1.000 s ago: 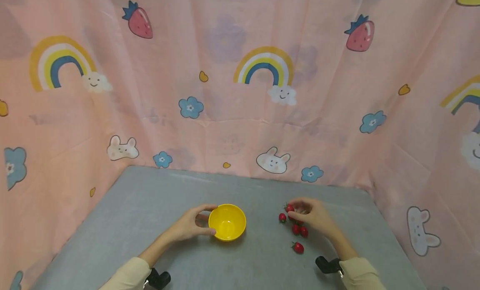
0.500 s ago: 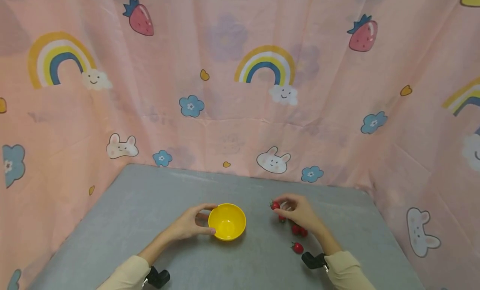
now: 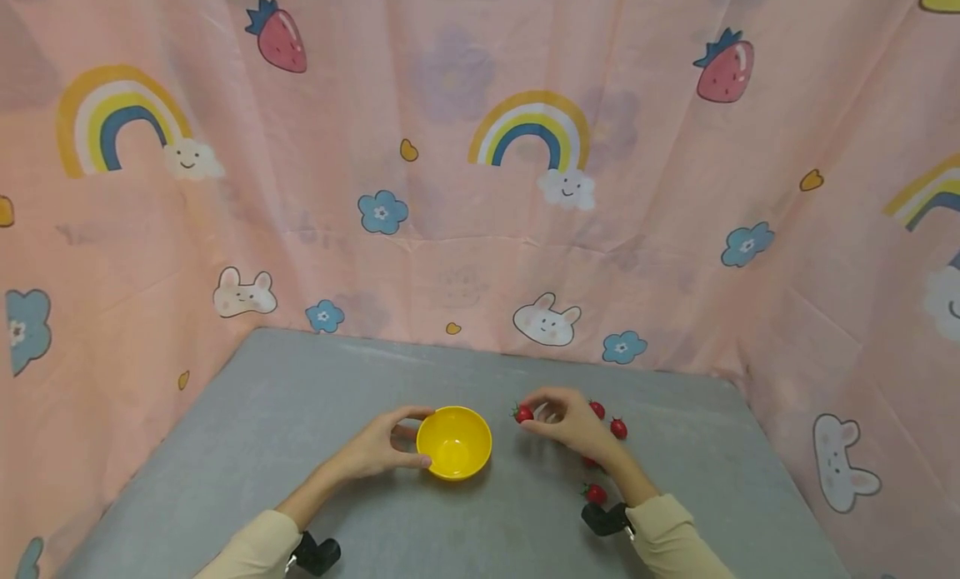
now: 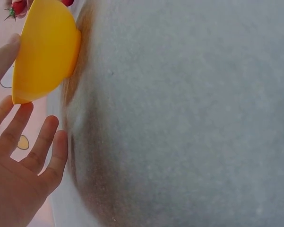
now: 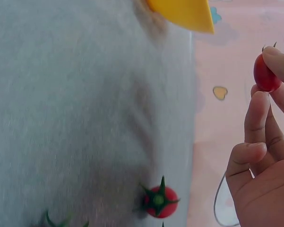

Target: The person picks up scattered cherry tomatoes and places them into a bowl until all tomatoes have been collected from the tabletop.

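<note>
One cherry tomato (image 3: 523, 413) sits pinched between the thumb and fingertips of the right hand (image 3: 564, 420), just right of centre in the lower half of the head view; the right wrist view shows it at the far right edge, clamped by curled fingers (image 5: 257, 118) above the counter (image 3: 300, 412). It hangs a short way right of the yellow bowl (image 3: 453, 442) and has not reached the rim. The bowl stands upright on the counter at lower centre, and its inside looks bare as far as the head view shows, so by my reading the work is at an early stage: one tomato is picked up, none is in the bowl.

The left hand (image 3: 378, 447) cups the bowl's left side, thumb and fingers curved round its wall, steadying it.

The other tomatoes (image 3: 618, 428) lie loose on the counter around and behind the right hand, right of the bowl; at least four show, one of them (image 3: 596, 493) close to the right sleeve (image 3: 667, 533). These are all left to deal with.

A pink curtain (image 3: 480, 187) printed with rainbows, strawberries and bunnies fills the upper frame behind the counter.
</note>
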Action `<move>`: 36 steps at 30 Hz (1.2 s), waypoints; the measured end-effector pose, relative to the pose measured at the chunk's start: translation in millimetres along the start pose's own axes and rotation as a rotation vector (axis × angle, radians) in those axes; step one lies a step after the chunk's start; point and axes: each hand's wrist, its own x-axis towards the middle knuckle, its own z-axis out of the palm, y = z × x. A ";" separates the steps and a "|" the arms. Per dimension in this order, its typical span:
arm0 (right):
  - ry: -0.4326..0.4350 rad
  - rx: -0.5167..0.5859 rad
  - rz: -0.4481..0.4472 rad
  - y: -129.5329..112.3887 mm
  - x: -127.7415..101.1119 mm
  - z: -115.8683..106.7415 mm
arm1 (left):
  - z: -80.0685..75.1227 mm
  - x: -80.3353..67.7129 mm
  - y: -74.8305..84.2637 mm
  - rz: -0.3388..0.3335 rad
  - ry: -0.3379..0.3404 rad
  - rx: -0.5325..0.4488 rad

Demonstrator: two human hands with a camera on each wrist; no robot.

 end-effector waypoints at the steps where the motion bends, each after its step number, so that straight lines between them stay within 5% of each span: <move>1: -0.001 -0.001 -0.014 0.7 1.0 2.0 | 0.1 0.1 -0.1 -0.001 -0.001 0.005; 17: -0.093 0.046 -0.090 -10.0 13.4 26.5 | -0.8 0.5 0.5 -0.012 -0.009 0.064; 28: -0.165 0.077 -0.035 -12.4 19.9 38.6 | 0.1 1.8 1.7 -0.021 -0.013 0.052; 36: -0.173 0.077 -0.020 -7.2 14.2 28.0 | -1.0 1.4 -0.2 -0.017 -0.016 0.063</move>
